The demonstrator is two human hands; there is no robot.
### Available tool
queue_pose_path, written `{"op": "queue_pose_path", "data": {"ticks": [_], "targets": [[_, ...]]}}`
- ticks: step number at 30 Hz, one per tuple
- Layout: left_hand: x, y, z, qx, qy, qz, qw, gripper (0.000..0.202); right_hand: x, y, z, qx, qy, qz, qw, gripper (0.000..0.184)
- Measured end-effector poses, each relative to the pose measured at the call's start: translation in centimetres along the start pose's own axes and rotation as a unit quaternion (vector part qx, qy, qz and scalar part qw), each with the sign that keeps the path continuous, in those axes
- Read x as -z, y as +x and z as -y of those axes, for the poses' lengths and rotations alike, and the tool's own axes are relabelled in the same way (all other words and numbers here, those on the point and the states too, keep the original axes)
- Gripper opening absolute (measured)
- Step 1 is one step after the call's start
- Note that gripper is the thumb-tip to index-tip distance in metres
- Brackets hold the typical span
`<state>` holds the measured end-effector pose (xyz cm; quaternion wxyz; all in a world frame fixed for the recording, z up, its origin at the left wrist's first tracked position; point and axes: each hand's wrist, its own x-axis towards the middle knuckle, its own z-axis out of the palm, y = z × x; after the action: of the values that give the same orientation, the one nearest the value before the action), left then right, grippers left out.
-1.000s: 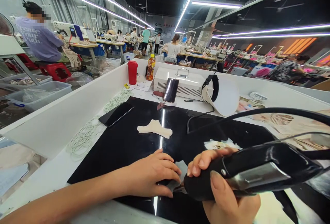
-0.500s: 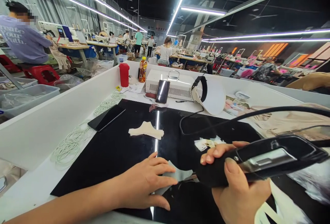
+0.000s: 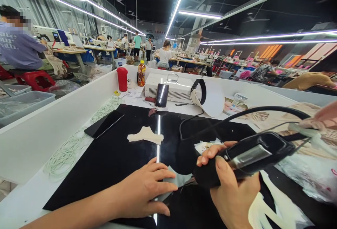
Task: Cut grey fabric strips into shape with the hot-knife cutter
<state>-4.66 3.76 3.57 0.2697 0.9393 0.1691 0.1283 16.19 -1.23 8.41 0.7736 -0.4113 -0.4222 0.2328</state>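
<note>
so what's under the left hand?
A thin grey sheet over the glossy black board, partly showing past the left hand. Anything farther under it is covered.

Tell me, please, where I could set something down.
On the black board, room lies left, bordered by the flat black device, cream piece and left forearm; less between cream piece and cable. The right is crowded: black tool, right hand, pale scraps, plastic bag.

I can see a thin, pale grey scrap (image 3: 181,180), partly hidden, lying on the glossy black top of the desk (image 3: 100,172), and just to its right a black handheld tool (image 3: 252,157) with a silver strip, held aslant, rounded end towards the scrap.
</note>
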Motion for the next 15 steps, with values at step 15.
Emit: {"op": "queue_pose_path", "data": {"ticks": [15], "targets": [[0.36, 0.04, -0.31, 0.017, -0.007, 0.020, 1.000, 0.050, 0.71, 1.08, 0.06, 0.023, 0.006, -0.062, 0.998, 0.037]]}}
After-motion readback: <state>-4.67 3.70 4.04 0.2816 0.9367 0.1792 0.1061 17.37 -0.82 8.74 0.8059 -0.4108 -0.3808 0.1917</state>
